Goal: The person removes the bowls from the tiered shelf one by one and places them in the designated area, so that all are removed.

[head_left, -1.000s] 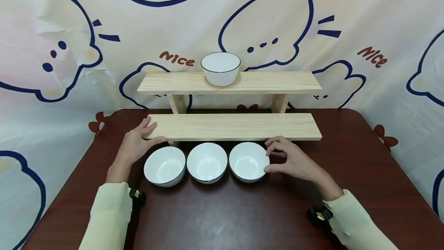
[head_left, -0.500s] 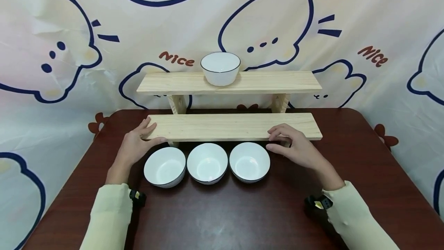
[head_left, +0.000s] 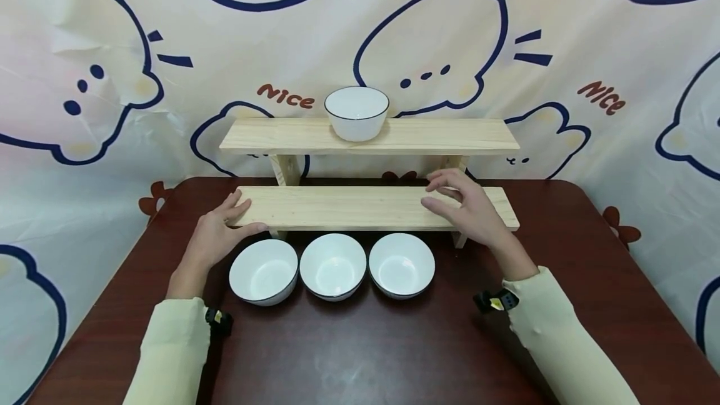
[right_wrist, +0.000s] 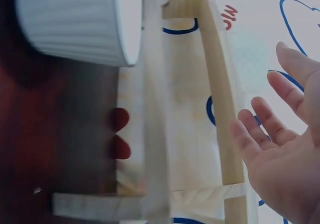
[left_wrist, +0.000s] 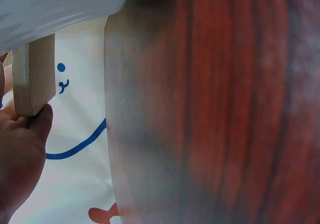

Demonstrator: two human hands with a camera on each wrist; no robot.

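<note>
A two-tier wooden shelf has a lower board (head_left: 337, 208) and an upper board (head_left: 270, 136). My left hand (head_left: 214, 237) grips the left end of the lower board, fingers on top; in the left wrist view the thumb (left_wrist: 42, 124) lies against its other face. My right hand (head_left: 471, 208) is raised over the right part of that board, holding nothing. In the right wrist view its fingers (right_wrist: 270, 121) are spread and loosely bent. Three white dark-rimmed bowls, left (head_left: 264, 272), middle (head_left: 333, 266) and right (head_left: 402, 265), stand in a row before the shelf. A similar bowl (head_left: 357, 119) sits on the upper board.
The shelf stands towards the back of a dark reddish-brown table (head_left: 360, 349). Behind it hangs a pale cloth (head_left: 236, 42) printed with blue cartoon outlines. Wooden supports (head_left: 287, 169) join the two boards.
My right hand has let go of the right bowl's rim, risen and moved forward over the lower board. The left hand stays on the board's end, and the bowls keep their places.
</note>
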